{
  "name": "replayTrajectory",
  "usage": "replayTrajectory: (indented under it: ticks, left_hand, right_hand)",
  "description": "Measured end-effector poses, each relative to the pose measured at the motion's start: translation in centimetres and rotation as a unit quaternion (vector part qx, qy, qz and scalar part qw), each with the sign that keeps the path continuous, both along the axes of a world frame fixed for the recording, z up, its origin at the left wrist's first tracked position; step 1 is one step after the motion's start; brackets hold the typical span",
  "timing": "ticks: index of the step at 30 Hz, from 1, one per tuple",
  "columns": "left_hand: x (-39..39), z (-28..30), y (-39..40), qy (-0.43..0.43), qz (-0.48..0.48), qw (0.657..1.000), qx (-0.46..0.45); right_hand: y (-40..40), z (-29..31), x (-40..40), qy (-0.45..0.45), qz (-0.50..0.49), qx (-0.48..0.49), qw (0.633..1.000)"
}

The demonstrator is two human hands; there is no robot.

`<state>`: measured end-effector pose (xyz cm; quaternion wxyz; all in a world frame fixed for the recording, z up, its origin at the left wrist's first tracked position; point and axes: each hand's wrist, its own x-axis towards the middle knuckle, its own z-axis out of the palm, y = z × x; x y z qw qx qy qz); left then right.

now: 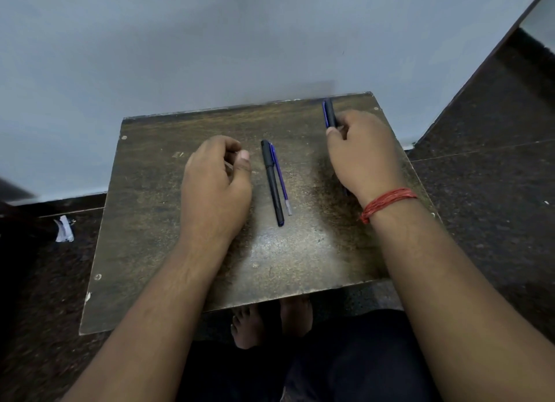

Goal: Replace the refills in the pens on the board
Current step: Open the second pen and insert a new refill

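Note:
A worn brown board [156, 221] lies in front of me. At its middle rests a black capped pen [271, 181], with a thin blue refill [280, 181] lying right beside it on the right. My left hand [216, 185] hovers just left of this pair, fingers curled, holding nothing. Near the far right corner, my right hand [365, 158] grips a second black pen [331, 113] together with a blue refill [325, 115]; their upper ends stick out above the fingers and the rest is hidden by the hand.
A pale blue wall [210, 41] rises just behind the board. Dark speckled floor [495, 176] surrounds it, with a crumpled white scrap of paper [64, 229] at the left. My bare feet [270, 323] show under the board's near edge.

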<state>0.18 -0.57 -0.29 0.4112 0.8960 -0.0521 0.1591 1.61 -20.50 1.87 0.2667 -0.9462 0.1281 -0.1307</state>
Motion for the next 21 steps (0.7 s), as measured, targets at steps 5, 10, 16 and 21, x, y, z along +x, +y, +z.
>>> replayTrajectory:
  ticks: [5,10,16,21]
  left_hand:
    - [0.2,-0.3,0.2,0.010,0.008,0.999,0.044]
    - [0.3,-0.4,0.4,0.022,0.003,0.999,0.049]
    - [0.2,-0.6,0.2,0.030,-0.010,0.998,0.053]
    - [-0.1,-0.5,-0.3,0.042,-0.016,0.995,0.089]
  right_hand:
    - [0.8,0.2,-0.6,0.119,0.016,-0.148,0.982]
    - [0.9,0.0,-0.7,0.132,0.011,-0.139,0.981]
    - [0.8,0.6,-0.8,0.125,0.006,-0.132,0.983]
    - [1.1,1.4,-1.0,0.029,-0.001,-0.071,0.997]
